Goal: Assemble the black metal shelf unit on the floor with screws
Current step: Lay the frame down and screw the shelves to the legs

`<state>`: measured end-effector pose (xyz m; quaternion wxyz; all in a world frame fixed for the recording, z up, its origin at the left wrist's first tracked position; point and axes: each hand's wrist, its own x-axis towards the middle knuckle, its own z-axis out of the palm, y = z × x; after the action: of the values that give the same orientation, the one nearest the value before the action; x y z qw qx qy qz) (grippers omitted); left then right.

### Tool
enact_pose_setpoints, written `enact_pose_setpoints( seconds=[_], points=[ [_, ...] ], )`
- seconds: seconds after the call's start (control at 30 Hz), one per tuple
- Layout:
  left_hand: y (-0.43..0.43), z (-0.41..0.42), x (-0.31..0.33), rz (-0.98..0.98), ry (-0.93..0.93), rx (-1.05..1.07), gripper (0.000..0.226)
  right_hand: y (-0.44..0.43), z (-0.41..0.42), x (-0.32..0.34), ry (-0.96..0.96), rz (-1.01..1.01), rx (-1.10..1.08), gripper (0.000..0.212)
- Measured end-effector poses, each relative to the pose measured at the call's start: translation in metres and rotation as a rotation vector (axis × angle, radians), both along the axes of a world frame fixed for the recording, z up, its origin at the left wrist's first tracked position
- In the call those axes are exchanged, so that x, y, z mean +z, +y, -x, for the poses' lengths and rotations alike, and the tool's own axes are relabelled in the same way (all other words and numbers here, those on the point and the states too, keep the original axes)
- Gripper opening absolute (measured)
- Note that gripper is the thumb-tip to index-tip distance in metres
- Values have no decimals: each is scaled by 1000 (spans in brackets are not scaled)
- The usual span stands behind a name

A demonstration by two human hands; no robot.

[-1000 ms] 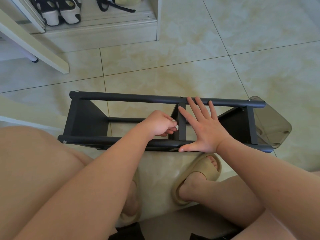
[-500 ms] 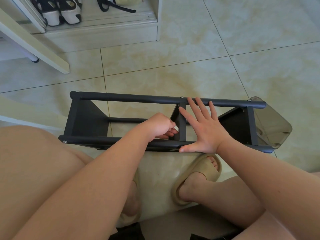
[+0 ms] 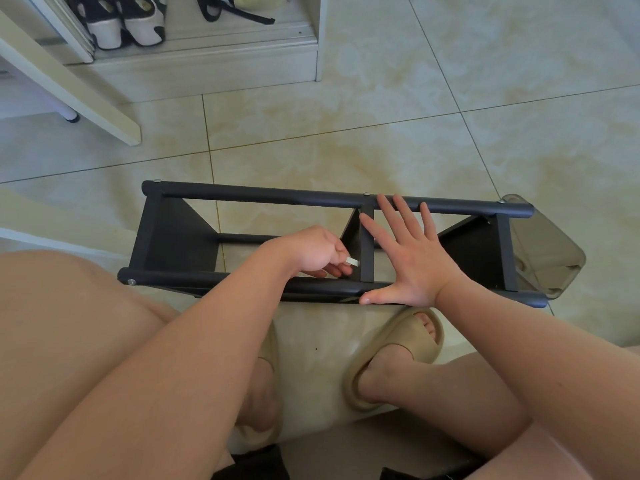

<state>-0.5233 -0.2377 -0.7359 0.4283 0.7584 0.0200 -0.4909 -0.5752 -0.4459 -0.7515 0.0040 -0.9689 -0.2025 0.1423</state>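
Observation:
The black metal shelf unit (image 3: 263, 197) lies on its side on the tiled floor in front of my knees, two long tubes joined by flat panels. Silver screw heads show at its tube ends and at the middle joint (image 3: 365, 194). My left hand (image 3: 317, 249) is curled just left of the middle panel (image 3: 366, 251), pinching a small silvery tool (image 3: 353, 261) near the panel's lower end. My right hand (image 3: 410, 258) lies flat with spread fingers over the frame right of that panel, thumb on the near tube.
A translucent plastic bag or container (image 3: 550, 251) sits at the shelf's right end. My feet in beige slippers (image 3: 398, 355) stand just behind the near tube. A white cabinet with shoes (image 3: 124, 26) and a pale slanted board (image 3: 69, 88) are at the upper left.
My left hand has shifted slightly at the middle panel, its fingers working the small tool. My right hand and the shelf stay where they were.

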Motion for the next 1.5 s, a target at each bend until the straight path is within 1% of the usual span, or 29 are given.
enact_pose_setpoints(
  seconds=[0.27, 0.4, 0.47, 0.7, 0.83, 1.0, 1.1, 1.17, 1.23, 1.33, 1.4, 1.5],
  points=[
    [2, 2, 3, -37, -48, -133, 24, 0, 0, 0, -1, 4, -2, 129],
    [3, 2, 3, -97, -106, -209, 25, 0, 0, 0, -1, 1, -2, 128],
    [4, 2, 3, -113, -106, -231, 26, 0, 0, 0, 0, 2, -1, 128],
    [2, 4, 7, -117, -108, -275, 16, 0, 0, 0, 0, 4, -2, 129],
    [2, 2, 11, -124, -161, -276, 14, 0, -1, 0, 2, 4, -3, 128],
    [6, -3, 10, -113, -192, -201, 12, 0, 0, 0, -4, -3, -5, 128],
    [6, -5, 9, -141, -253, -199, 15, 0, 0, 0, -7, -4, -4, 128],
    [5, -6, 9, -141, -262, -178, 18, 0, 0, 0, -9, 1, -4, 128],
    [5, -5, 7, -81, -214, -95, 20, 0, -1, -1, -7, 3, -4, 128],
    [1, -1, 4, 27, -79, 79, 11, 0, -1, -2, -7, 0, -3, 128],
    [-5, 1, 1, 64, 3, 203, 18, 0, -1, -2, -9, -1, -3, 128],
    [-11, 3, -3, 92, 56, 343, 18, -1, -1, -1, -9, -5, -1, 128]
  ],
)
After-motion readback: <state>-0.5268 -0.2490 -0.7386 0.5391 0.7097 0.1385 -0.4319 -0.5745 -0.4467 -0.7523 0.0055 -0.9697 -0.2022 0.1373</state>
